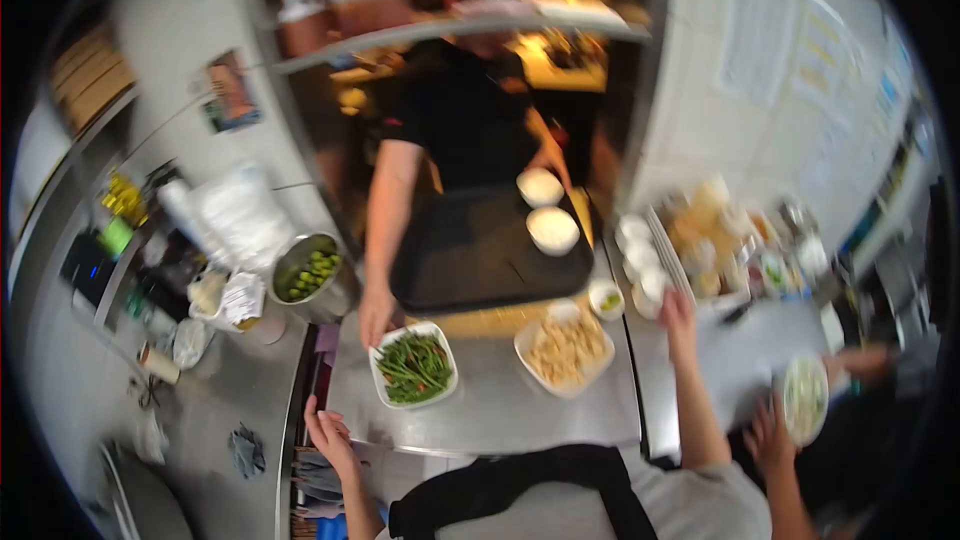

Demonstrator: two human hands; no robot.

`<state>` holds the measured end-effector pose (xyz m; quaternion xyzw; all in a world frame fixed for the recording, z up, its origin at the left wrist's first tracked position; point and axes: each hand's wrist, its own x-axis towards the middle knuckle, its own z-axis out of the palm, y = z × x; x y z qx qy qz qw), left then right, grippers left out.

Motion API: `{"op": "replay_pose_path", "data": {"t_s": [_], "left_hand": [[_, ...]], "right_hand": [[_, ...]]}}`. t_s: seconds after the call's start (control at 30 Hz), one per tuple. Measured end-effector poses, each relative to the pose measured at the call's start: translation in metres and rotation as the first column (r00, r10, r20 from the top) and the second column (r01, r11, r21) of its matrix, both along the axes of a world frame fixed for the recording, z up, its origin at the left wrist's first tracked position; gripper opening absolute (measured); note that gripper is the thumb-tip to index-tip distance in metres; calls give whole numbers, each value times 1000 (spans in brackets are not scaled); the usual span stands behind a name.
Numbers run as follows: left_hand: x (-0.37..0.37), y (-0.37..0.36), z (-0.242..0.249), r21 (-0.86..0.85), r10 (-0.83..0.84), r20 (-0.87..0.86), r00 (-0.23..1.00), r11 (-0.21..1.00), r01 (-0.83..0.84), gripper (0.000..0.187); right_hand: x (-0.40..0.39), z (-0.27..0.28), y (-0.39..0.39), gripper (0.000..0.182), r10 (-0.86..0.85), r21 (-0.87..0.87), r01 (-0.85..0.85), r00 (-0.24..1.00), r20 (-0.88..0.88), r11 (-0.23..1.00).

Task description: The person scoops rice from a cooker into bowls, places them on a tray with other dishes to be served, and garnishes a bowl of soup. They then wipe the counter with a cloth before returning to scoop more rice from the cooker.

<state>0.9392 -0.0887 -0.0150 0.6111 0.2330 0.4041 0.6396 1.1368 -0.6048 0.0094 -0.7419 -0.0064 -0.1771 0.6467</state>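
Note:
My left hand (332, 435) is held low at the counter's front left, fingers spread and holding nothing. Just beyond it stands a square white dish of green beans (414, 366). My right hand (679, 318) is raised at the right, right at a row of small white bowls (648, 285); blur hides how its fingers are closed. Between my arms, toward the right, sits a white dish of pale chunky food (565, 350). A small white cup with something green (606, 299) stands behind that dish.
Across the pass, a person in black (465, 120) supports a black tray (470, 250) carrying two white bowls (552, 230), one hand at the bean dish. At right, another person's hands (770, 435) hold an oval dish (804, 400). A metal pot of green pieces (315, 270) stands left.

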Motion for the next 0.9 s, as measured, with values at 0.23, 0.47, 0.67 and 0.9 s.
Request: {"op": "replay_pose_path", "data": {"t_s": [0.23,0.47,0.67,0.9], "left_hand": [[20,-11,48,246,-25,-58,998,968,39,23],[57,-55,49,290,-475,-8,880,841,457,35],[97,-129,7,-296,-877,-287,384,463,835,35],[188,-185,-31,34,-746,-573,339,392,919,37]], "right_hand": [[45,40,-10,29,-185,-653,282,959,215,703],[49,-3,-6,16,-258,-967,78,966,13,241],[47,-2,-16,13,-212,-844,198,972,103,499],[34,10,-12,15,-168,-772,284,959,229,569]]}}
